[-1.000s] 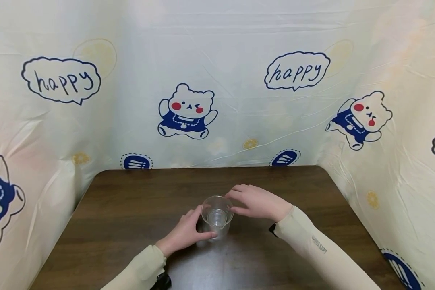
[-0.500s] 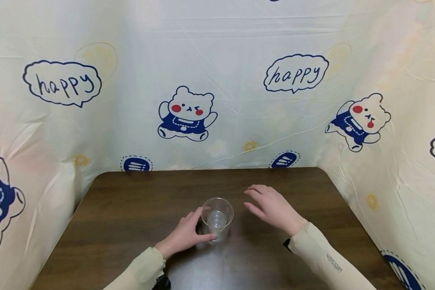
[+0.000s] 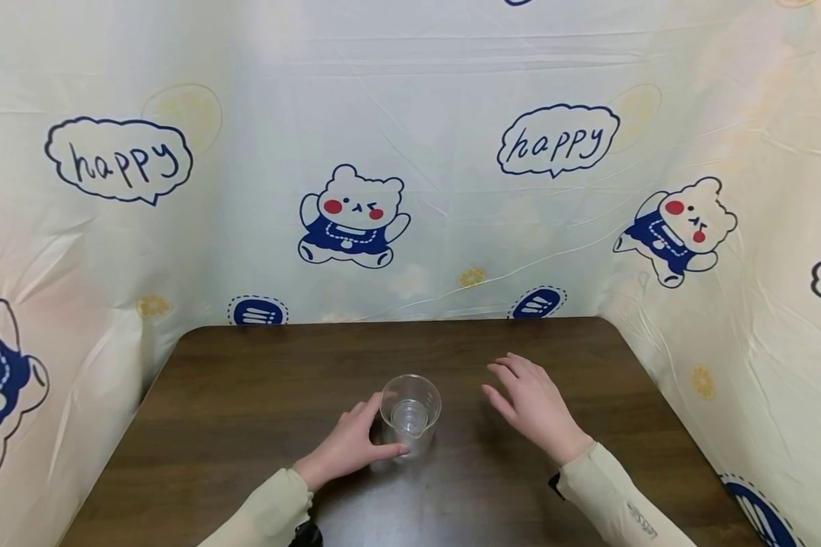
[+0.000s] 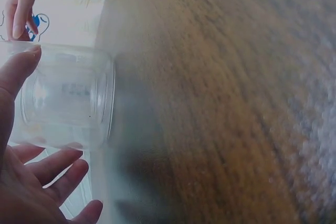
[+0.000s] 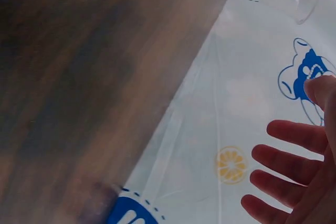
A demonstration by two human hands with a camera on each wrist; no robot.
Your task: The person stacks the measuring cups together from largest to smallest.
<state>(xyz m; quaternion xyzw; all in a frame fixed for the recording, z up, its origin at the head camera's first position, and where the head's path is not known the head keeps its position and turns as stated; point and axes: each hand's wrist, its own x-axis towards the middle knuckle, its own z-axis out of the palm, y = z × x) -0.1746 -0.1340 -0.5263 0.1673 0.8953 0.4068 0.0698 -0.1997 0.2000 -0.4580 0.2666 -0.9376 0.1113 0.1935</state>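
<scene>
A clear glass beaker (image 3: 410,414) with a pouring lip stands upright on the brown wooden table (image 3: 246,395). Thumb on the near side and fingers on the left, my left hand (image 3: 345,447) holds it low down. The left wrist view shows the beaker (image 4: 68,98) between the thumb and the fingertips. A smaller rounded outline shows inside the glass; I cannot tell whether it is liquid or another vessel. To the right, apart from the beaker, my right hand (image 3: 537,403) hovers over the table with fingers loosely extended and nothing in it.
A pale printed cloth (image 3: 451,228) with bears and lettering hangs behind the table and along both sides. The table's back edge meets this cloth. Black bands show at both wrists.
My right hand has drawn away from the beaker's rim, moving right and slightly back toward me. The left hand and the beaker have stayed in place.
</scene>
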